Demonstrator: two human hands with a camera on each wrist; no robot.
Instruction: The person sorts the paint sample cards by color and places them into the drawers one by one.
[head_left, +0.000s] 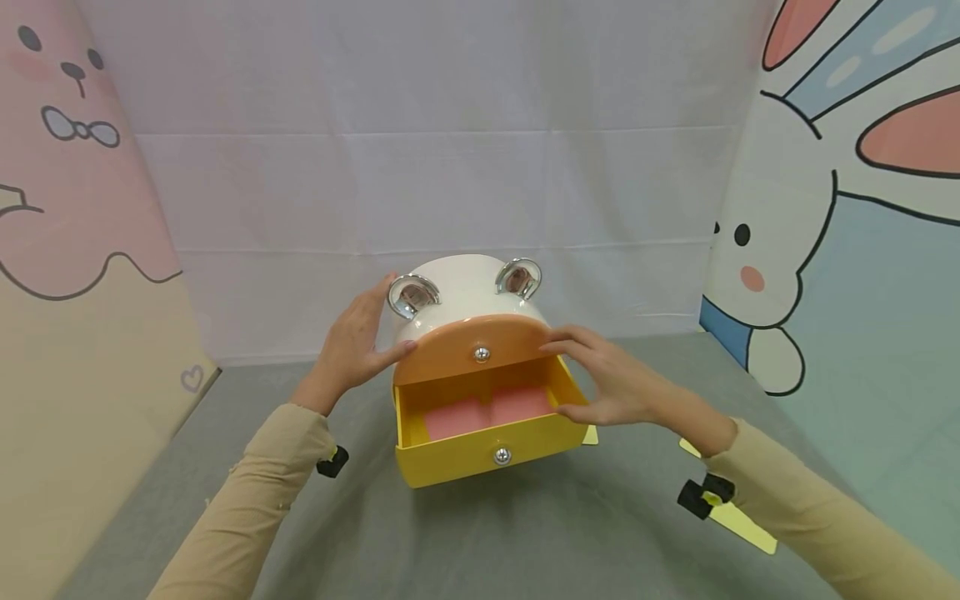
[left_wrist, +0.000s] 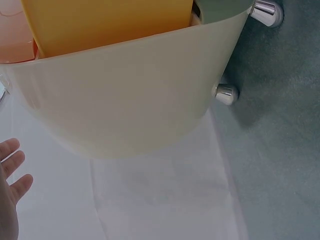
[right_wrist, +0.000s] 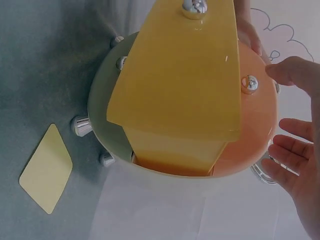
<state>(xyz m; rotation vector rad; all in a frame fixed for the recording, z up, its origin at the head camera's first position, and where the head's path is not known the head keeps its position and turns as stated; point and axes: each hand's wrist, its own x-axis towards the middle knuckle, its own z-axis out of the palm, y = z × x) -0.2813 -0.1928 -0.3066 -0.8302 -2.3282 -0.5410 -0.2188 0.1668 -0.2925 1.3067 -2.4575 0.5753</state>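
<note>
Seen near the middle of the grey table (head_left: 525, 533), towards its far edge: a round white storage box (head_left: 457, 293) with two chrome ear-shaped loops (head_left: 412, 295), steadied between two hands. Left hand (head_left: 352, 346) laid flat against the box's left side, fingers straight and close together, thumb tip at the orange upper drawer front (head_left: 472, 337). Right hand (head_left: 611, 379) resting on the right end of that orange front, fingers (head_left: 562, 340) extended and slightly spread, thumb low by the side wall of the pulled-out yellow drawer (head_left: 487, 454). Inside the drawer, a pink lining (head_left: 483, 410). Beside the box's right, lying flat on the table, a pale yellow card (right_wrist: 46, 176).
</note>
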